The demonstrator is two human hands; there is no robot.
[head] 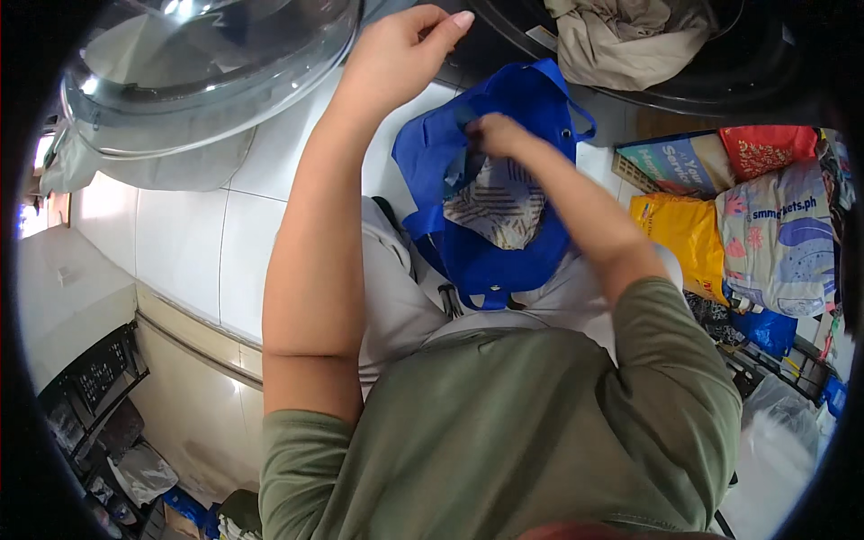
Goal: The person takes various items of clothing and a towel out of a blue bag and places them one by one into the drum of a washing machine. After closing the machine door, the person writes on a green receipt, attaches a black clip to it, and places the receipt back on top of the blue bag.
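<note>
An open blue fabric tote bag (503, 273) stands between my knees. Inside it lies a white cloth with dark striped print (503, 202). My right hand (498, 135) reaches into the bag, its curled fingers on a dark teal cloth (460, 165) by the left wall; motion blurs the fingertips. Raised above the bag, my left hand (405, 57) is near the dark rim of a front-loading machine, thumb out and fingers bent; its palm side is hidden. Beige cloth (628, 50) bulges from the machine's round opening (736, 74).
The machine's clear round door (216, 81) hangs open at upper left. On the right are a yellow bag (678, 236), a printed grey bag (773, 236) and a red bag (769, 148). A black rack (101, 378) stands lower left. White tiles (182, 250) cover the floor.
</note>
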